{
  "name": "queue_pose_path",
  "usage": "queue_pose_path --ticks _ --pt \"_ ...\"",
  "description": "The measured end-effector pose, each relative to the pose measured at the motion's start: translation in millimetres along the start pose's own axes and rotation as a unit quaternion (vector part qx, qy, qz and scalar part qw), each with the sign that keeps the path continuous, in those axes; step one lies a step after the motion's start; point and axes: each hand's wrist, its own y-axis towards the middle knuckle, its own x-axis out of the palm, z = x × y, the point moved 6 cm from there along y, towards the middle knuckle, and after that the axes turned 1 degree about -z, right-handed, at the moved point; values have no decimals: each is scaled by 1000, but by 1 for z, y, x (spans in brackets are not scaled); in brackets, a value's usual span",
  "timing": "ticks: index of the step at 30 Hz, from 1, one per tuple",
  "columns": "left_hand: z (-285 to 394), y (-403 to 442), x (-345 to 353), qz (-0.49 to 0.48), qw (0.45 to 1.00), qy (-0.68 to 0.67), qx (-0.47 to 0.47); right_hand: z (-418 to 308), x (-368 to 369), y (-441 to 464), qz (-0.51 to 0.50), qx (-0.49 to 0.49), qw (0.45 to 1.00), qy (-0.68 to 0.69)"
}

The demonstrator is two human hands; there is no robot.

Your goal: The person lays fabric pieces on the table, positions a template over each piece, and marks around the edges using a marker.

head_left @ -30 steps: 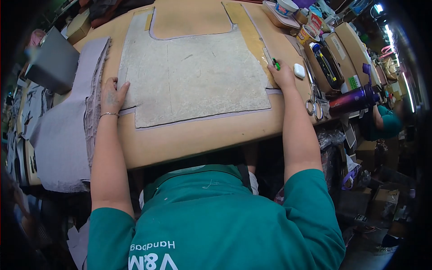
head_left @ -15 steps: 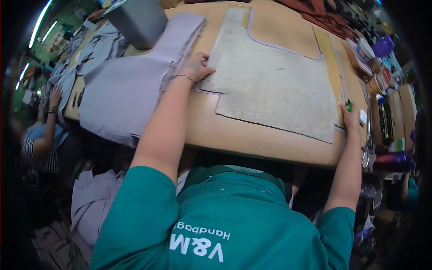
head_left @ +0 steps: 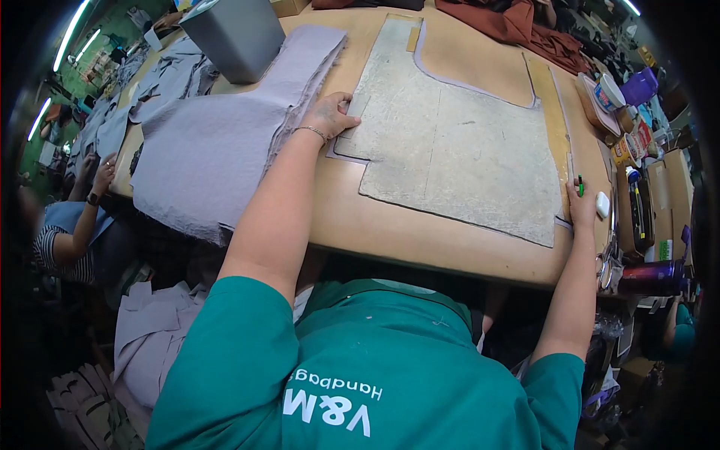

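Note:
A large off-white pattern template (head_left: 465, 157), worn and dark-edged, lies flat on lilac fabric (head_left: 335, 152) that shows as a thin border. My left hand (head_left: 328, 116) is closed at the template's left edge, thumb over the top and fingers curled at the side. At the lower right edge, my right hand (head_left: 582, 207) grips a green pen (head_left: 580, 186); its tip is too small to make out. A yellow strip (head_left: 553, 127) runs along the template's right side. Left of my left forearm rests a stack of frayed lilac fabric (head_left: 210, 131).
A grey metal block (head_left: 236, 41) stands on the stack's far end. Right of my right hand are a white case (head_left: 602, 205), scissors (head_left: 602, 270) and a purple bottle (head_left: 652, 277). Brown fabric (head_left: 517, 34) lies at the back. Another person's hand (head_left: 105, 174) is at far left.
The view has shifted slightly. Both my hands stay at the template's edges, the right one with the pen still in it. The other person's hand at the left has moved a little.

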Motion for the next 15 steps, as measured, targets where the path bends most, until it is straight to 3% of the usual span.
queue_pose_path --ticks 7,10,13,15 --pt "-2 4 0 11 1000 -17 -3 4 2 4 -48 8 997 63" --pt "-10 8 5 20 996 -90 -7 -6 -2 3 -59 13 997 42" --pt "-17 12 14 -19 963 -270 -7 -17 -6 -2 -66 22 997 28" --pt "-17 12 14 -17 964 -266 -9 -15 -5 -2 -70 22 997 23"
